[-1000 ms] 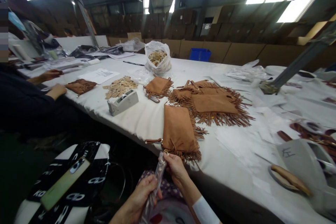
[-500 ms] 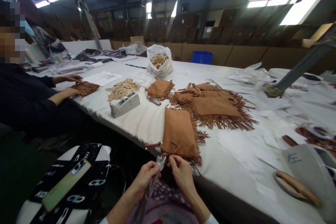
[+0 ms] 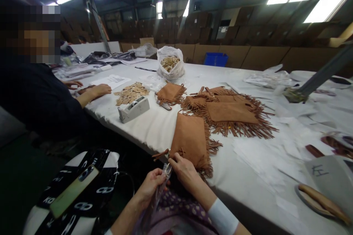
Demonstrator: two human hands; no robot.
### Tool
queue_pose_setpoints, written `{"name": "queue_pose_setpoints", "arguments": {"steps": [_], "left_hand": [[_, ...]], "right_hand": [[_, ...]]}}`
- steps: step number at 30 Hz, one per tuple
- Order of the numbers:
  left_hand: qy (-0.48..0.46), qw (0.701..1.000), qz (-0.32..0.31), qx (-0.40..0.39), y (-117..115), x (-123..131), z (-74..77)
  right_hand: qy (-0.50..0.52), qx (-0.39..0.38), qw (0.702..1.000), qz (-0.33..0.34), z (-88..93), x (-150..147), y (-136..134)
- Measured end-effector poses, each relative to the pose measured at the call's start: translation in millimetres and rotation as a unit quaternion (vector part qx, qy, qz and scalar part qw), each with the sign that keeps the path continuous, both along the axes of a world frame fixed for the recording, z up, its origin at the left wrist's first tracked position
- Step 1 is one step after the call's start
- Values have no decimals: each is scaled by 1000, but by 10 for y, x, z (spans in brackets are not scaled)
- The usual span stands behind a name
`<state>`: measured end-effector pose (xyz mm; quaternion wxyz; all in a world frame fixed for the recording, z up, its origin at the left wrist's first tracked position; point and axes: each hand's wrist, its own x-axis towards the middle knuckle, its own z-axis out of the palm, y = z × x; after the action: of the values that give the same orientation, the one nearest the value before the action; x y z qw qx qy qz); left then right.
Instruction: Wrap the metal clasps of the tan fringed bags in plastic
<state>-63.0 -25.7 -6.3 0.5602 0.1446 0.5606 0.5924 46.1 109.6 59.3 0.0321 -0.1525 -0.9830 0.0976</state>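
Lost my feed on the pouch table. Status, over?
Left hand shut on clear plastic bag. Right hand at near edge of tan fringed pouch, grip unclear. Nothing between hands and pouch; tape dispenser well aside.

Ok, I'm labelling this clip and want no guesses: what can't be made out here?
All in the head view:
- What the right hand pinches at the near corner of the fringed pouch: covered by its fingers.
- Plastic sleeve: lower part hidden by the left hand.
- Printed sheet: text too small.
- Grey object: cut off by the right edge.
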Motion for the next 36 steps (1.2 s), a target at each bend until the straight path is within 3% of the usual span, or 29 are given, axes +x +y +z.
{"name": "queue_pose_setpoints", "arguments": {"steps": [9,13,17,20,22,26,29,30,32,34,36], "left_hand": [[-20,1000,-22,8,16,-26,88],[-1,1000,-25,-1,45,-11,63],[160,987,-15,10,86,8,49],[324,946,-20,21,88,34,72],[371,928,-17,16,80,59,73],[328,944,11,27,96,87,2],[204,978,14,34,128,56,-56],[162,986,12,30,134,34,-61],[97,995,5,13,128,-28,-38],[53,998,-17,-1,103,-106,30],[26,998,-55,-7,75,-186,132]], "right_hand": [[40,-21,998,-37,-178,36,6],[34,-23,997,-69,-155,38,-1],[5,-6,1000,15,-29,-4,8],[-48,20,998,44,29,-109,-1],[-75,30,996,42,38,-190,2],[-73,14,996,40,35,-237,90],[41,-112,993,-13,23,-124,173],[100,-177,977,-58,6,-69,182],[192,-300,918,-172,-57,41,154],[217,-400,851,-263,-160,120,66],[204,-483,798,-297,-277,139,-55]]}}
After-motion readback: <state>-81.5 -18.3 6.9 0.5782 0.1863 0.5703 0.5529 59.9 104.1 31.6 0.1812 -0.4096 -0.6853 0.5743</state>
